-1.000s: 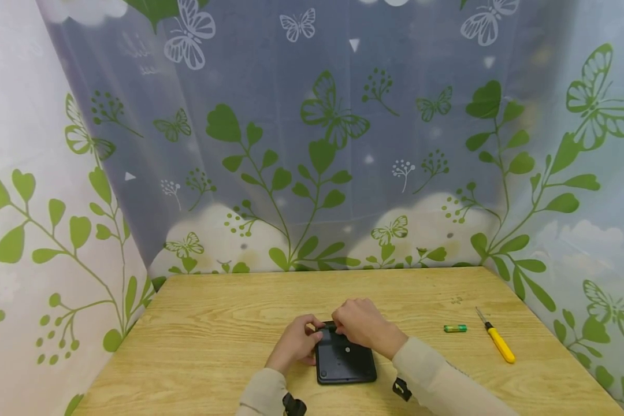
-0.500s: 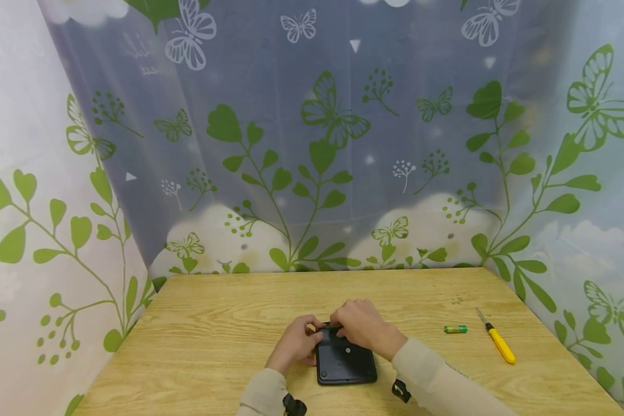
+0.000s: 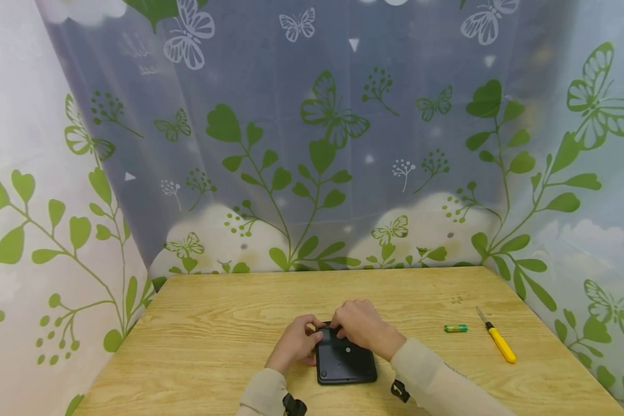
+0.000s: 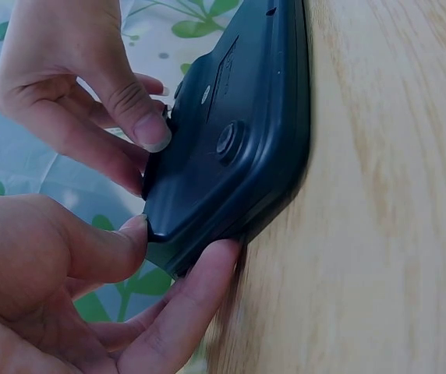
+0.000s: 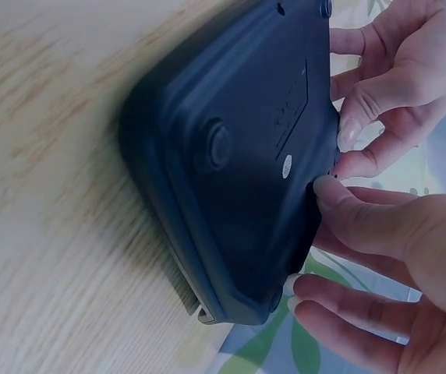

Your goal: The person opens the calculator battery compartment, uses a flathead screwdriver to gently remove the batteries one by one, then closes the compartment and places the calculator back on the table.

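A black, wedge-shaped device like a desktop calculator (image 3: 345, 368) lies underside up on the table. Round feet, a small pale oval sticker (image 5: 287, 167) and a recessed label panel show on it. My left hand (image 3: 294, 344) grips its far left corner, thumb on the upper edge and a finger (image 4: 184, 312) underneath at the table. Along the far edge my right hand (image 3: 363, 327) holds on with bent fingers, the thumb (image 4: 153, 131) pressing the underside. Whatever lies beneath the right fingertips is hidden.
To the right on the wooden table (image 3: 213, 323) lie a green battery (image 3: 455, 328) and a screwdriver (image 3: 501, 345) with a yellow handle. Several tiny bits (image 3: 456, 300) rest farther back. A printed curtain (image 3: 270, 173) stands behind the table and along both sides.
My right fingers have shifted very slightly left at the far edge. The left hand and the device stay in place.
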`<state>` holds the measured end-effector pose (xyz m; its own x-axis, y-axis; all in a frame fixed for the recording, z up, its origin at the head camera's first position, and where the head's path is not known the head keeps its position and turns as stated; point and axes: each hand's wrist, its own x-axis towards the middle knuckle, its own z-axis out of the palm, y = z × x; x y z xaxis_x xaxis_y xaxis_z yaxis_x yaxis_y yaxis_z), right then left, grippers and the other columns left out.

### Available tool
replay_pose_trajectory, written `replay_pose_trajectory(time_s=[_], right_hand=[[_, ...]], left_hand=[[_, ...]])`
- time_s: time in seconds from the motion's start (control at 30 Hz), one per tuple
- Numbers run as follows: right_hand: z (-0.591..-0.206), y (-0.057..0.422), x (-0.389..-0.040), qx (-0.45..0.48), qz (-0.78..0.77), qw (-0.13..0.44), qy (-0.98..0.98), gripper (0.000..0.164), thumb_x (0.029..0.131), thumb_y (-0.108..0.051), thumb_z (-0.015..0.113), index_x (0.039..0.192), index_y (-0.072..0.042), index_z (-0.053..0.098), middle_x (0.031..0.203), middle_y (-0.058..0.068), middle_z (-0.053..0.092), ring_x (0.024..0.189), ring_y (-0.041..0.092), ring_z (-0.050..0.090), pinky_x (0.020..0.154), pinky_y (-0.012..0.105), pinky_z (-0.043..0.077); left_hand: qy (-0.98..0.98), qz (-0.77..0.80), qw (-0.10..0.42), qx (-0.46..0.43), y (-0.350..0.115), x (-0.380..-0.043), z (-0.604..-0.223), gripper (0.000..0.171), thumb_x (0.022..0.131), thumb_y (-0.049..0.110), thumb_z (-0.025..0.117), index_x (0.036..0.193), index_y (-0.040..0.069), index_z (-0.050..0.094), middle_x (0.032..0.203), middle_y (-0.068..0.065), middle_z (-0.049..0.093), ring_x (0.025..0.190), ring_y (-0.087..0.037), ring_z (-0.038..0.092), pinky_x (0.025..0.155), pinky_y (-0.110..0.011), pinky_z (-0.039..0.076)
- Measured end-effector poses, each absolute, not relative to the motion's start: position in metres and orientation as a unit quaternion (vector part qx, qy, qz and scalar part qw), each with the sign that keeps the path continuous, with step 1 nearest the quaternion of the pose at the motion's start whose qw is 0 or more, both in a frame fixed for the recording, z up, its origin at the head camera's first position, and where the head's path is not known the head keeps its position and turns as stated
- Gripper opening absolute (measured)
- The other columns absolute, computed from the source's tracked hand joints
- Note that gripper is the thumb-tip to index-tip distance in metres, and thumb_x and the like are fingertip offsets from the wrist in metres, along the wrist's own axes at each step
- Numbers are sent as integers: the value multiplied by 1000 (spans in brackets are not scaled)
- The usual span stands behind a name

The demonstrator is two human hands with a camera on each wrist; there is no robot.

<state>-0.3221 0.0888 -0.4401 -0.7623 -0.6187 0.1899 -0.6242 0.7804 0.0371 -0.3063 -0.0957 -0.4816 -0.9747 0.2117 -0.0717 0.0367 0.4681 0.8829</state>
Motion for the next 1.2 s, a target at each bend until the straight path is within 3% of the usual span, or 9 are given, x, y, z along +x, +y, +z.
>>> replay_pose_trajectory(time_s=[1.2], right_hand=[[-440,87,-323,328,3,67,-942,19,83,-17,86,102,-18,84,95,-1,80,80,17,74,65,29,62]], left_hand=[[851,513,88,66,-95,-305,-480,15,101,3,63,115,7,67,93,-12,62,70,-22,64,49,-33,62]])
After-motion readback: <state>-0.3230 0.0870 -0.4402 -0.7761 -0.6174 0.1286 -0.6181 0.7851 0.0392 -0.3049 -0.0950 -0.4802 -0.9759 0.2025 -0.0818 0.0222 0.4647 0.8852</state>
